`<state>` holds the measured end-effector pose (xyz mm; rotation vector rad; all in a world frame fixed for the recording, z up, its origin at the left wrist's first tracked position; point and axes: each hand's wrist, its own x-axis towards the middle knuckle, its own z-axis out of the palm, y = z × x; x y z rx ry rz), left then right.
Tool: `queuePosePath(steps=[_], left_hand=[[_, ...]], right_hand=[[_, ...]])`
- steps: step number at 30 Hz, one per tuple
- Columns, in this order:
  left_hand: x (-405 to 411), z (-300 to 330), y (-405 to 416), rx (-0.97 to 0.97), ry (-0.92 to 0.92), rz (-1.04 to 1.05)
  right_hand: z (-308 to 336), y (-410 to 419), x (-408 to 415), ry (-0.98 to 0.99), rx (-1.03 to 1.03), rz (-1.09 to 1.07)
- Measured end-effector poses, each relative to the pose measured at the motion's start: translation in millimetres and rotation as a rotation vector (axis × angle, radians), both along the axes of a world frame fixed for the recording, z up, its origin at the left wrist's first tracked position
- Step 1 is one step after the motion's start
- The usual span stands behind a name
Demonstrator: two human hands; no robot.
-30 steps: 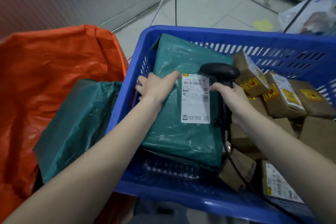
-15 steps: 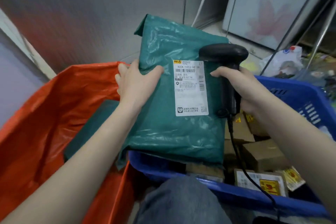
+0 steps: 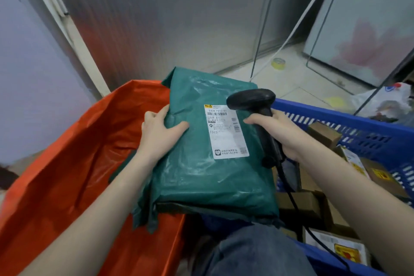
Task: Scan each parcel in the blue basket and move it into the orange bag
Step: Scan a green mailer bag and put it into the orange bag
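Observation:
A large green plastic parcel (image 3: 201, 174) with a white shipping label (image 3: 226, 132) is lifted between the orange bag (image 3: 67, 174) and the blue basket (image 3: 358, 127). My left hand (image 3: 161, 130) grips its left edge, thumb on top. My right hand (image 3: 284, 134) holds a black barcode scanner (image 3: 255, 105) by the handle, its head beside the label, and also props the parcel's right side. Another green parcel (image 3: 122, 170) lies inside the orange bag, mostly hidden.
Several brown cardboard boxes (image 3: 324, 134) with yellow stickers fill the blue basket. The scanner cable (image 3: 298, 213) trails down over them. My knee in jeans (image 3: 253, 253) is below the parcel. A tape roll (image 3: 278, 63) lies on the tiled floor by a metal wall.
The green parcel has come up out of the blue basket and shifted left, now partly over the orange bag's edge. Both hands and the scanner moved with it.

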<state>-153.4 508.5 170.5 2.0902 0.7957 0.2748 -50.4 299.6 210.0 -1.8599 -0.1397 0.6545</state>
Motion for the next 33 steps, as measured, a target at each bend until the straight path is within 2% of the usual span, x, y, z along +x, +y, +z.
queuePosePath(steps=[4, 8, 11, 13, 16, 22, 27, 31, 33], left_hand=[[3, -12, 2, -0.240, -0.026, -0.048], [9, -27, 10, -0.618, -0.088, -0.003], [0, -26, 17, -0.910, -0.003, 0.007], [-8, -23, 19, -1.023, 0.093, -0.024], [-12, -22, 19, -1.086, 0.056, 0.023], [-4, -5, 43, -0.814, -0.156, 0.157], [-15, 58, 66, -0.620, -0.346, 0.192], [-31, 97, 83, -0.331, -0.407, 0.231], [-35, 104, 86, -0.045, -0.307, 0.279]], right_hand=[[-7, -1, 5, 0.021, -0.051, 0.027], [-9, -5, 12, 0.088, -0.040, 0.016], [-6, -6, 16, 0.169, -0.028, 0.011], [-4, -5, 18, 0.172, -0.024, 0.022], [-2, 2, 16, 0.131, -0.021, 0.063], [7, 22, 10, 0.061, 0.050, 0.001], [25, 44, 1, 0.026, 0.097, 0.081], [35, 63, -9, 0.005, 0.184, 0.106], [39, 71, -13, 0.009, 0.212, 0.139]])
